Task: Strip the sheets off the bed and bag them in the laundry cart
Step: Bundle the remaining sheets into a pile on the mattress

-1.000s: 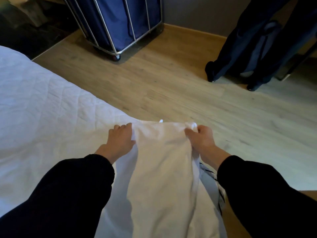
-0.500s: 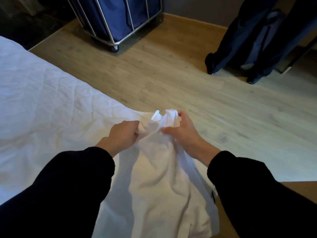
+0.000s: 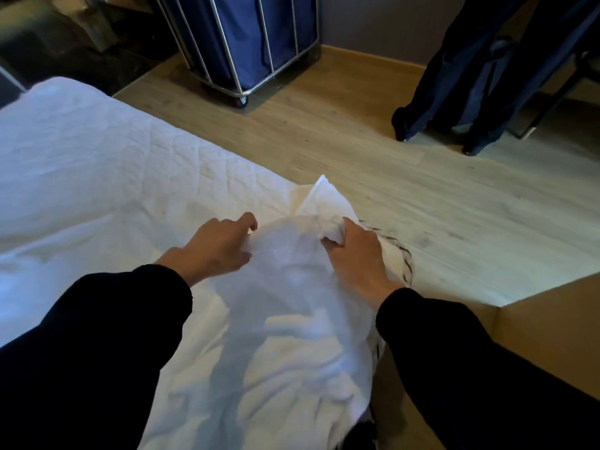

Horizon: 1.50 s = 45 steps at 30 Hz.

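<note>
One bed (image 3: 97, 177) fills the left of the view, its quilted white cover bare and creased, with one stretch of pale wooden floor (image 3: 422, 206) running beside it. One white sheet (image 3: 292, 336) lies bunched over the bed's near corner, between the person's two arms, trailing down toward the camera, with a single pointed corner (image 3: 321, 196) standing up at its far end. Well apart from it, at the top of the view, stands one laundry cart (image 3: 253, 34), a blue fabric bag in a metal frame, with one wheel (image 3: 242, 100) visible on the floor. To the right of the cart are the two dark trouser legs (image 3: 454, 76) of a second person. Two black sleeves (image 3: 97, 336) lead to the two bare hands. The left hand (image 3: 217, 248) pinches the sheet's left side between thumb and curled fingers, though blur hides the exact hold. The right hand (image 3: 354, 251) has its fingers curled round a wad of the sheet on its right side.
</note>
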Tool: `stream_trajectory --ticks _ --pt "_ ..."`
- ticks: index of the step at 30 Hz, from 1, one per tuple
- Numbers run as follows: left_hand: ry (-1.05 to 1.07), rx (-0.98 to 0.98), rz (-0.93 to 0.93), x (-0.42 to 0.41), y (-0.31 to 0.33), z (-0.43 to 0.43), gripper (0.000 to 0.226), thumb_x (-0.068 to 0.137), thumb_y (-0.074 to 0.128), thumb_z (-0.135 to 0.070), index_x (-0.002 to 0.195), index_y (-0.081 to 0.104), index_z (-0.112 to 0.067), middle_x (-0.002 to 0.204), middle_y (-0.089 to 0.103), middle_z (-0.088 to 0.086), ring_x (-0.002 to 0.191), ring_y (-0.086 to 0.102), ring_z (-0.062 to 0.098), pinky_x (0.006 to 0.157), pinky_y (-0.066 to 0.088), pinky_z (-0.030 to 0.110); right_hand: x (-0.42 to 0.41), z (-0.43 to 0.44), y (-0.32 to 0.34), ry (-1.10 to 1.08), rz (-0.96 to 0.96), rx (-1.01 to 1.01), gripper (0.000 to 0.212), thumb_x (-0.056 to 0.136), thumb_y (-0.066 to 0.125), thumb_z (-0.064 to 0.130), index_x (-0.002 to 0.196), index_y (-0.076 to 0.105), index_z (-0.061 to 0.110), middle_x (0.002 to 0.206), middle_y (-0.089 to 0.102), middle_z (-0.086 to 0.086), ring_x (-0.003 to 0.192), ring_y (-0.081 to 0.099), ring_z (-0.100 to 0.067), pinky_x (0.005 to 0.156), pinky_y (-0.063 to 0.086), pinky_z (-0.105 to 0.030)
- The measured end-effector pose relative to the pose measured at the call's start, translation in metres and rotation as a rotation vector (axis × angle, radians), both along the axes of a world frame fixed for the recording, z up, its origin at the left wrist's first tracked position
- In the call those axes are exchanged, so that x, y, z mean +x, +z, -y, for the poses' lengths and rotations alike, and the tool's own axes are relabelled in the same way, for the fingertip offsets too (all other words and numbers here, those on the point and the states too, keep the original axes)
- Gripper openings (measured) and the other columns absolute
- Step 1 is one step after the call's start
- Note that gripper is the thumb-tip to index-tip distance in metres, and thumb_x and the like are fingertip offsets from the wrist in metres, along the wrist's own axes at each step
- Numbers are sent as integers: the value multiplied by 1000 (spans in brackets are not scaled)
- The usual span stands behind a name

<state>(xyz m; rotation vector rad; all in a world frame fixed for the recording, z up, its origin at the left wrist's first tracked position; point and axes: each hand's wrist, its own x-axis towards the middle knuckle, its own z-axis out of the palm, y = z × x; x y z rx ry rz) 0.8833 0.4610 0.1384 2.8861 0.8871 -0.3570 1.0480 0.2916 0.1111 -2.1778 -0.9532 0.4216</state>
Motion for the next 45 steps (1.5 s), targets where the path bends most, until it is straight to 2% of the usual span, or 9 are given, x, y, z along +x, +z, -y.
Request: stream_trajectory --ticks 7,11,16,19,26,29,32,42,45 --pt "97 214 -108 -127 26 83 24 90 55 -39 107 53 -21 100 62 4 93 61 27 66 31 28 -130 102 18 201 237 -99 42 97 46 41 82 62 6 79 66 -11 82 58 -36 82 33 -39" --pt "154 154 -153 -184 25 137 14 85 57 -30 95 49 -24 87 57 2 80 56 27 67 31 27 -192 154 13 373 214 -154 37 95 42 40 67 44 14 67 49 -3 72 51 -34 72 31 -37" --pt "155 132 -259 -247 0 192 25 85 54 -21 109 59 -24 109 64 3 99 62 25 72 34 26 -256 207 -13 604 269 -377 33 87 48 21 119 54 16 108 57 -6 105 55 -29 85 40 -32" --pt "186 119 -286 -279 -12 221 26 85 51 -16 109 58 -24 107 65 1 97 63 25 70 35 27 -287 234 -22 674 297 -407 35 85 47 13 119 52 15 110 57 -5 106 55 -28 87 39 -32" --pt "268 93 -292 -338 -43 284 31 81 56 -19 112 55 -23 104 66 3 95 65 27 75 45 32 -334 276 -51 738 502 -394 37 28 78 14 58 58 21 55 50 4 48 52 -16 50 44 -28" --pt "121 214 -220 -357 -58 304 30 49 83 -23 74 66 -19 67 62 2 63 63 26 61 42 32 -346 286 -58 694 546 -349 36 34 79 13 64 58 19 62 52 1 55 54 -21 57 47 -34" --pt "37 345 -159 -380 -66 313 31 27 84 -13 50 64 -15 60 56 4 68 63 28 79 45 41 -360 291 -61 605 539 -266 36 39 73 9 71 60 17 67 54 1 60 56 -22 61 47 -36" --pt "-35 228 -244 -467 -73 378 31 21 81 -22 47 65 -18 58 52 0 63 54 25 68 29 34 -445 365 -102 780 398 -421 39 32 74 14 67 57 19 67 53 2 61 56 -22 67 31 -34" --pt "35 134 -319 -483 -88 400 23 62 73 -19 85 71 -18 88 62 0 90 55 24 81 35 36 -459 365 -114 724 313 -528 44 54 76 23 95 64 12 107 59 -13 101 62 -31 88 45 -41"
